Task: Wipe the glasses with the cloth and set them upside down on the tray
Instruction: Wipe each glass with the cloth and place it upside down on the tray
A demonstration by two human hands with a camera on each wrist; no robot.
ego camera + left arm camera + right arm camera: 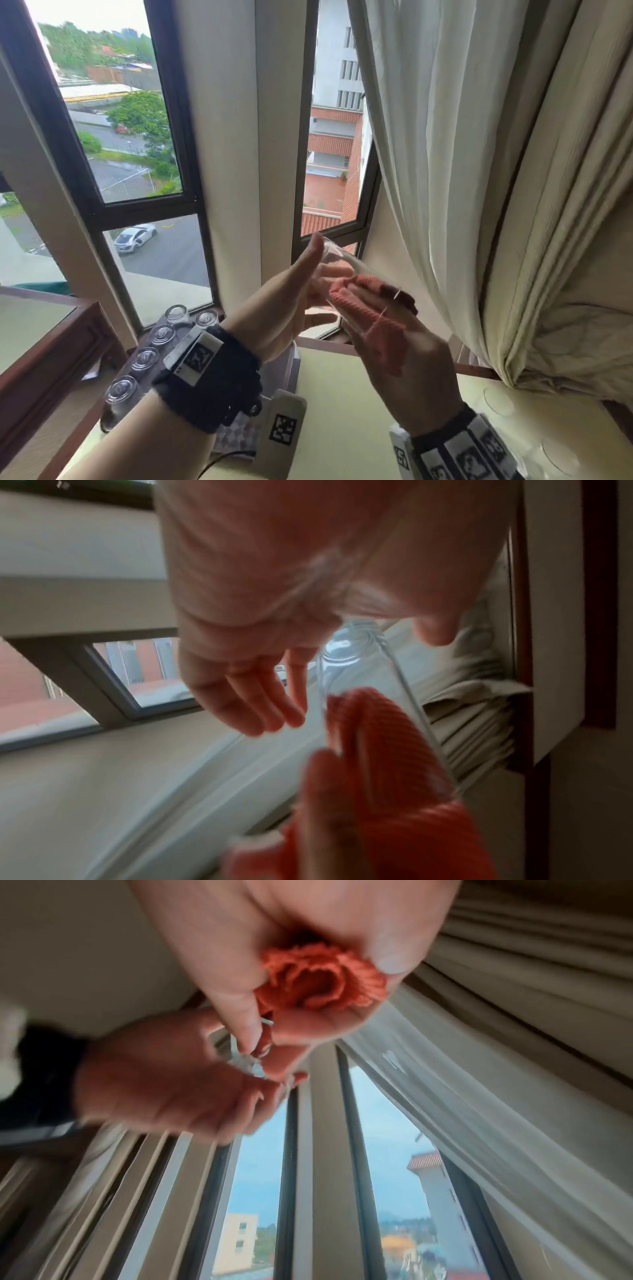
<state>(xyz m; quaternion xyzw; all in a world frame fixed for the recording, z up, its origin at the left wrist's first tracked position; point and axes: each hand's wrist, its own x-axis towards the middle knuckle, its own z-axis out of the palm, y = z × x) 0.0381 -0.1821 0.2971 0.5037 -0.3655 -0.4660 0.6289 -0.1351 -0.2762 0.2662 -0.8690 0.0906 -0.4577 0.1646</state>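
My left hand (291, 301) holds a tall clear glass (342, 270) by its base end, raised and tilted before the window, thumb on one side and fingers on the other. My right hand (411, 377) grips a pink-orange cloth (387, 342) and has its fingers pushed with it into the glass's mouth. The left wrist view shows the cloth (377, 723) inside the glass (359, 674). In the right wrist view the cloth (315, 980) is bunched under the thumb. Below left lies the grey tray (294, 366).
Several glasses (145, 358) stand upside down along the tray's left side. Clear round rims (498, 401) show on the pale tabletop at right. Cream curtains (513, 205) hang close on the right. A wooden table (51, 342) stands left, and a tag block (284, 425) sits near the tray.
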